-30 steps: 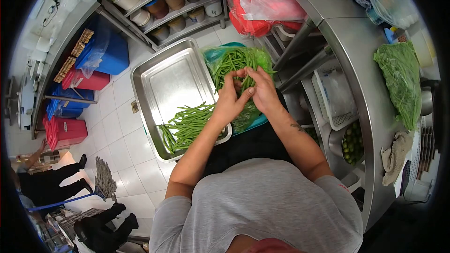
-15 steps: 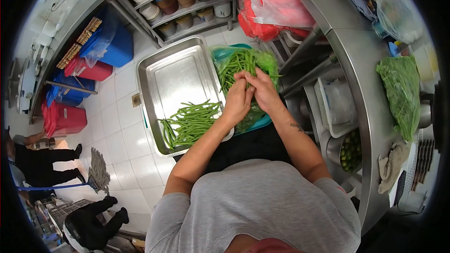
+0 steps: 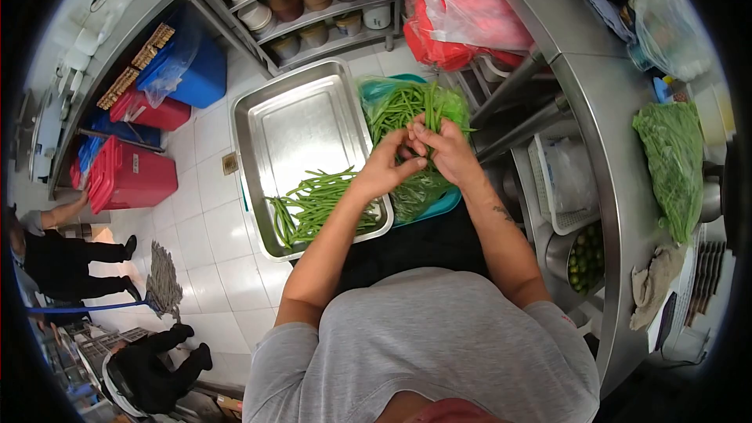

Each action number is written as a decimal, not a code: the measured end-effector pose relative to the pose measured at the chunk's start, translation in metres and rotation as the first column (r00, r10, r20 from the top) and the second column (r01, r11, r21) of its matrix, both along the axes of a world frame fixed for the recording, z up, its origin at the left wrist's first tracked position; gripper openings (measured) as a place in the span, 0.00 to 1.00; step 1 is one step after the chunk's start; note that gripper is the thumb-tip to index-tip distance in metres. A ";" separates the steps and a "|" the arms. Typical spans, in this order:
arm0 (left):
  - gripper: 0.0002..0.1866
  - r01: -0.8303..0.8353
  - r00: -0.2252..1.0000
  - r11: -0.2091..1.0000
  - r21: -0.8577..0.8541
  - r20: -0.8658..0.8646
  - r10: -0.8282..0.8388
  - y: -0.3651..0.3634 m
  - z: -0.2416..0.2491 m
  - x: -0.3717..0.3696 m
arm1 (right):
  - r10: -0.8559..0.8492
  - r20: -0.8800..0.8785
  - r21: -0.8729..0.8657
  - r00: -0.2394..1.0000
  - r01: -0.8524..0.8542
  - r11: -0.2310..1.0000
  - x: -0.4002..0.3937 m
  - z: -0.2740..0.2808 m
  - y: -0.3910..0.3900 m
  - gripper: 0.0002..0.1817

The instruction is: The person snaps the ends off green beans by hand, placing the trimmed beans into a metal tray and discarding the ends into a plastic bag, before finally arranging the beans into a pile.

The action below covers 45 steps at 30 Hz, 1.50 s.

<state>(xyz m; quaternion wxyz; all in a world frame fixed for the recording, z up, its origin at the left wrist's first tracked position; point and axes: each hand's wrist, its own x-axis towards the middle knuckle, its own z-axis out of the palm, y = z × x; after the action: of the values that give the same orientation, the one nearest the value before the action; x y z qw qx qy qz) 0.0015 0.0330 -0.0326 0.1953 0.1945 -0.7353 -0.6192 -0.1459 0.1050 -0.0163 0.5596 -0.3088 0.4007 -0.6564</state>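
My right hand (image 3: 450, 153) is closed around a few green beans (image 3: 432, 103), which stick up past its fingers. Close beside it, my left hand (image 3: 382, 166) has curled fingers near the right fingertips; whatever is in them is too small to make out. Beneath both hands, more green beans (image 3: 395, 112) lie in a clear plastic bag (image 3: 379, 88) inside a teal tub (image 3: 446, 202). To the left, a deep steel tray (image 3: 244, 137) holds a loose pile of green beans (image 3: 317, 207) in its near part.
A steel counter (image 3: 599, 133) runs along the right, with bagged leafy greens (image 3: 670, 160) on it. Shelves (image 3: 313, 19) of tubs stand ahead. At left are bins, including a red bin (image 3: 137, 176), a mop (image 3: 164, 282) and two people's legs.
My hands, pressed together before, have drawn slightly apart at the palms, and the beans in my right hand now stand upright. At left, a person's hand has shifted the red bin outward.
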 end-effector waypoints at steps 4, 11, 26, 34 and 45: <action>0.14 -0.250 0.966 0.947 -0.203 0.016 0.258 -0.011 0.052 0.008 | 0.028 -0.126 0.090 0.992 -0.017 0.996 -0.006 0.015 0.004 0.06; 0.10 -0.163 0.984 0.513 -0.843 -0.101 0.147 -0.019 0.077 -0.004 | 0.099 -0.481 0.253 0.871 0.029 0.967 0.003 0.027 0.002 0.09; 0.03 -0.121 0.986 0.575 -0.809 -0.032 0.164 -0.005 0.057 -0.006 | 0.024 -0.804 0.160 0.595 0.177 0.971 0.003 0.021 0.014 0.24; 0.09 -0.194 0.853 0.703 -0.685 0.236 0.465 -0.037 0.015 -0.011 | 0.136 -0.839 0.253 0.527 0.158 0.954 0.016 0.033 0.020 0.25; 0.04 -0.249 0.959 0.875 -0.415 0.018 0.281 -0.034 0.030 -0.011 | 0.147 -0.582 0.281 0.800 0.028 0.959 -0.003 0.003 0.013 0.15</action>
<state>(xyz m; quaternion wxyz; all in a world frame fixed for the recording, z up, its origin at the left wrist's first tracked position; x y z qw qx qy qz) -0.0098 -0.0012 -0.0027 0.2857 0.2722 -0.8218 -0.4111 -0.1486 0.1181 -0.0128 0.4628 -0.4312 0.6338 -0.4452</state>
